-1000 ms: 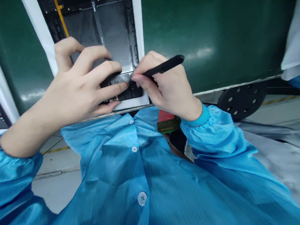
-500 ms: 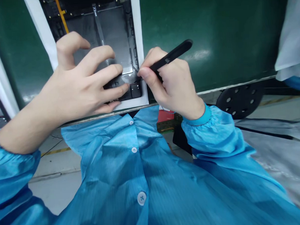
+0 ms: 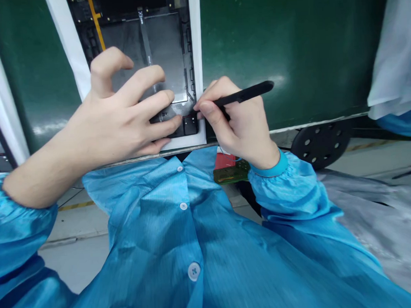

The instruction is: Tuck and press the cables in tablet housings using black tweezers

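1. A blue coat with white buttons covers the person's body and arms
2. The green bench top spreads across the upper part of the view
3. An opened black-framed device lies on a white sheet at the bench's near edge, its lower part partly under the left hand
4. The left hand is spread, fingers apart and bent, gripping nothing, with its lower fingertips at the device's near end
5. The right hand is closed in a pinch around a slim black tool, just beside the device's right edge
6. A black disc with holes sits below the bench
7. The slim black tool slants up to the right; its tip is hidden
8. A grey ribbon runs down the device's panel
9. A small black block sits in the device's near right corner
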Available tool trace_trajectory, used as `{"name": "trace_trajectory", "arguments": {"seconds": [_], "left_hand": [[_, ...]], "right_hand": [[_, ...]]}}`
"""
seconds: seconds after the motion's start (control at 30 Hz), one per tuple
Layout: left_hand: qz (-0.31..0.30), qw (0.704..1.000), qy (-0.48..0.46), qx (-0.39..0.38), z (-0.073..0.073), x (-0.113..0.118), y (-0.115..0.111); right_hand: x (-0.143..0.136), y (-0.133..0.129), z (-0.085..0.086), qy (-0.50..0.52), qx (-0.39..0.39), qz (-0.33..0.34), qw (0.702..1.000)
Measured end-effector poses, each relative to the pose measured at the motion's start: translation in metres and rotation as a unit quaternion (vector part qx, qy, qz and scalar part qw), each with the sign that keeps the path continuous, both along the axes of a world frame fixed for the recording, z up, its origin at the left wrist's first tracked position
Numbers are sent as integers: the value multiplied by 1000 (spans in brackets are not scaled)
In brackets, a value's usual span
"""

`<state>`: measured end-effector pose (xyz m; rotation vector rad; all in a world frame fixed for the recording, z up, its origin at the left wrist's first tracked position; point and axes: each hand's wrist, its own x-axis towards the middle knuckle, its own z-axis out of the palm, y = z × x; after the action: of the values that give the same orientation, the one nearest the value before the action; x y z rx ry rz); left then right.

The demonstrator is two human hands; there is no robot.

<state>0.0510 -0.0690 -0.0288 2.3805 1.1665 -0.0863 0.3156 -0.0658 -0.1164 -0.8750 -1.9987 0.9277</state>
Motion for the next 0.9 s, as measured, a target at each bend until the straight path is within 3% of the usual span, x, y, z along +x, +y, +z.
{"name": "trace_trajectory", "arguments": {"seconds": [0.13, 0.3, 0.4, 0.57, 0.9], "left_hand": [[4, 1000, 1, 5, -1, 1, -3], [-6, 998, -24, 63, -15, -11, -12], [-34, 994, -6, 104, -21, -19, -15], [-65, 994, 31, 77, -14, -15, -8], [-21, 999, -14, 32, -7, -11, -5]], "right_hand": [[0, 0, 1, -2, -31, 2, 1000], [-5, -1, 0, 33, -33, -40, 998], [-9, -3, 3, 27, -41, -32, 998], [-9, -3, 5, 5, -40, -21, 999], [-9, -1, 7, 0, 4, 16, 1000]]}}
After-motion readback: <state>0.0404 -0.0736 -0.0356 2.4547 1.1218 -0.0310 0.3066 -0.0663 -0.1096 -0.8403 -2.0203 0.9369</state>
